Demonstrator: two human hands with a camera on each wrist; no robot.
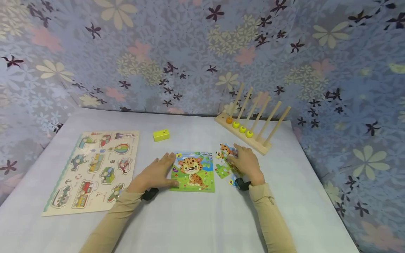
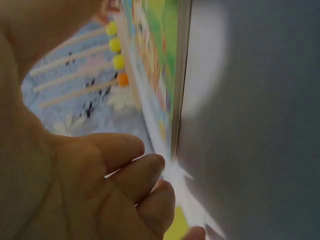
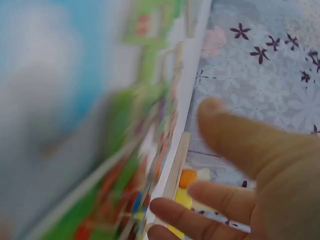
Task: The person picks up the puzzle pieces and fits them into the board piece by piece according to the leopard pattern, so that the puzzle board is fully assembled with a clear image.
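Head view: left hand (image 1: pixel 155 174), loose and empty, perhaps steadies leopard puzzle (image 1: pixel 193 172) at its left edge; right hand (image 1: pixel 248 163), grip spread and empty, is over loose pieces (image 1: pixel 223 171), probably placed for reach.

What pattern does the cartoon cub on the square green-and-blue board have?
The orange cartoon cub has dark spots, clearest in the head view.

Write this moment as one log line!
left grip: open, by leopard board; right grip: open, over loose puzzle pieces; yellow block: farther back
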